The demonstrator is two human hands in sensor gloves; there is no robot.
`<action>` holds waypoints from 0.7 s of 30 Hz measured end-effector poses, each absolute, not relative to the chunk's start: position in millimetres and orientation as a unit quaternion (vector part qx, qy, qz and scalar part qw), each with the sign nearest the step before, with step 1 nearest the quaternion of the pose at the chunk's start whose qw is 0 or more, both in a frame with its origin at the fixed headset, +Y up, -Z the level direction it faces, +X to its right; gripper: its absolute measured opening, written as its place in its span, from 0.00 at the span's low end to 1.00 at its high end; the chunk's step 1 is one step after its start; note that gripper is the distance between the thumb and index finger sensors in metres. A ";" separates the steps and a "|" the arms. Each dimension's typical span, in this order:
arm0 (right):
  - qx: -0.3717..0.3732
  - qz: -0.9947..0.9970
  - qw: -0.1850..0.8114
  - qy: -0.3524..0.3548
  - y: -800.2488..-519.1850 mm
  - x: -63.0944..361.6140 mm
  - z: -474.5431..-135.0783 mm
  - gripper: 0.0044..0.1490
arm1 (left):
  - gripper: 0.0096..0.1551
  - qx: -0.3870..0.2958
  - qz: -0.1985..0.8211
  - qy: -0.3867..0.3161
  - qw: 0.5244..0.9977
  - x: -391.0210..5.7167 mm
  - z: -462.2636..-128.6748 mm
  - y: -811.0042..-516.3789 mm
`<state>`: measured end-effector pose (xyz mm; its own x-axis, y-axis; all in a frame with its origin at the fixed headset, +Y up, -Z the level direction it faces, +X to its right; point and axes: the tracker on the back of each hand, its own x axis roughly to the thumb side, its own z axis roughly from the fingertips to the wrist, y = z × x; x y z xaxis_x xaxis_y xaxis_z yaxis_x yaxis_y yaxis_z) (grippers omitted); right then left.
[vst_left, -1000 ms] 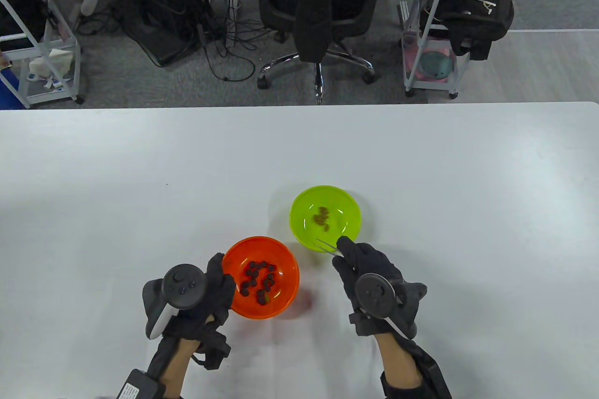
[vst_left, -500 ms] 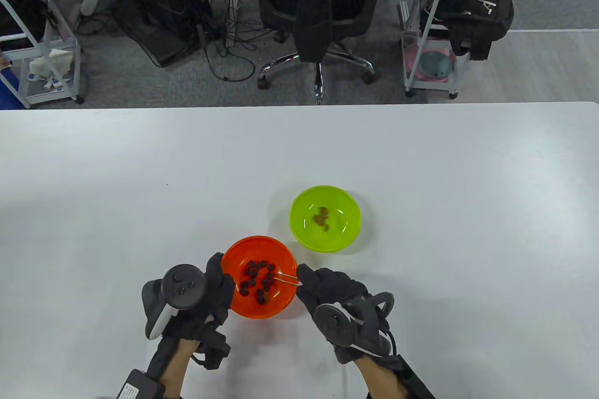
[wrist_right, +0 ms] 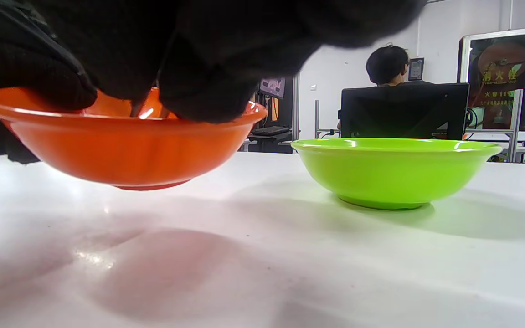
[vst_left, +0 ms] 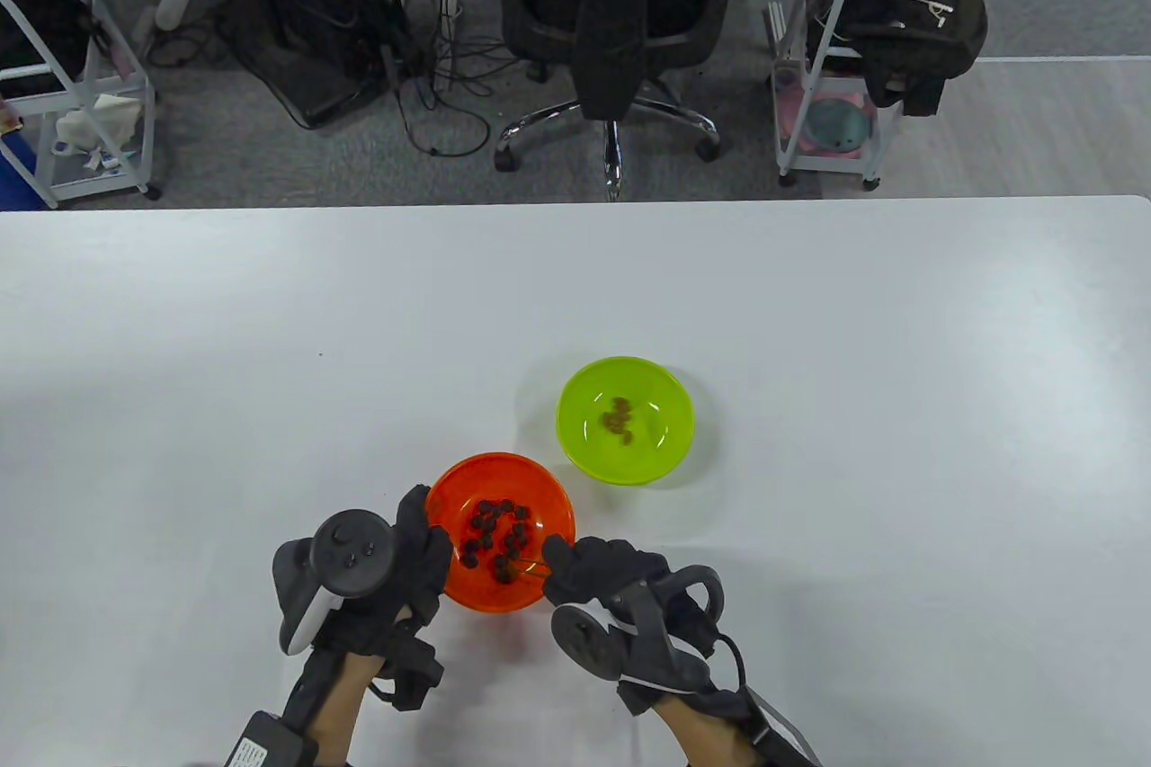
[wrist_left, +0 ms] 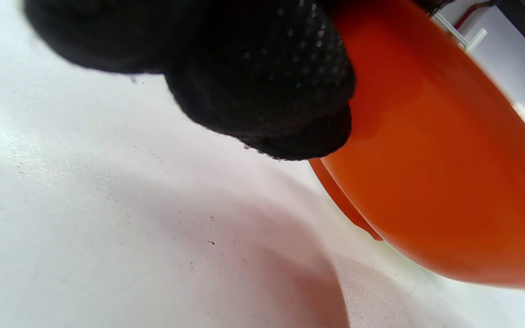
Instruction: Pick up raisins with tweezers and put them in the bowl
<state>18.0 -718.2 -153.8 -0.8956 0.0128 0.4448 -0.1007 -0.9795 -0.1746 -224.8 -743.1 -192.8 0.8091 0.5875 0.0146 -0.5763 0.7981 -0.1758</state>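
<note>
Pinching tweezers [vst_left: 530, 570], right hand [vst_left: 604, 574] dips tips among raisins [vst_left: 497, 536]; left hand [vst_left: 396, 569] grips orange bowl [vst_left: 557, 508] rim.

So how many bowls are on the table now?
2. The orange bowl stands near the front edge between both hands; the green bowl stands just behind it, to the right. No others show.

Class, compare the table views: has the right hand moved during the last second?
Yes. The right hand left the green bowl, which stayed put, moving toward the camera and leftward; its tweezers now reach into the orange bowl.
</note>
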 end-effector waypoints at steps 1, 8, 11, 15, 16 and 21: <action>0.227 0.969 0.027 -0.095 -718.2 17.2 -153.9 0.26 | 0.34 -0.082 0.307 -0.035 0.947 -224.7 -192.7 -743.0; 0.240 0.967 0.026 -0.082 -718.5 13.0 -154.4 0.24 | 0.34 -0.080 0.304 -0.038 0.948 -224.6 -192.2 -743.1; 0.241 0.967 0.031 -0.084 -718.1 14.4 -154.5 0.24 | 0.34 -0.081 0.307 -0.037 0.948 -224.8 -192.2 -743.2; 0.236 0.966 0.048 -0.091 -716.6 19.3 -154.6 0.24 | 0.34 -0.081 0.307 -0.036 0.947 -225.2 -192.1 -743.1; 0.233 0.966 0.051 -0.097 -715.5 21.5 -154.9 0.24 | 0.34 -0.081 0.307 -0.035 0.947 -225.4 -192.2 -743.0; 0.215 0.964 0.101 -0.117 -713.2 34.7 -159.6 0.24 | 0.34 -0.084 0.310 -0.029 0.947 -228.0 -193.3 -744.6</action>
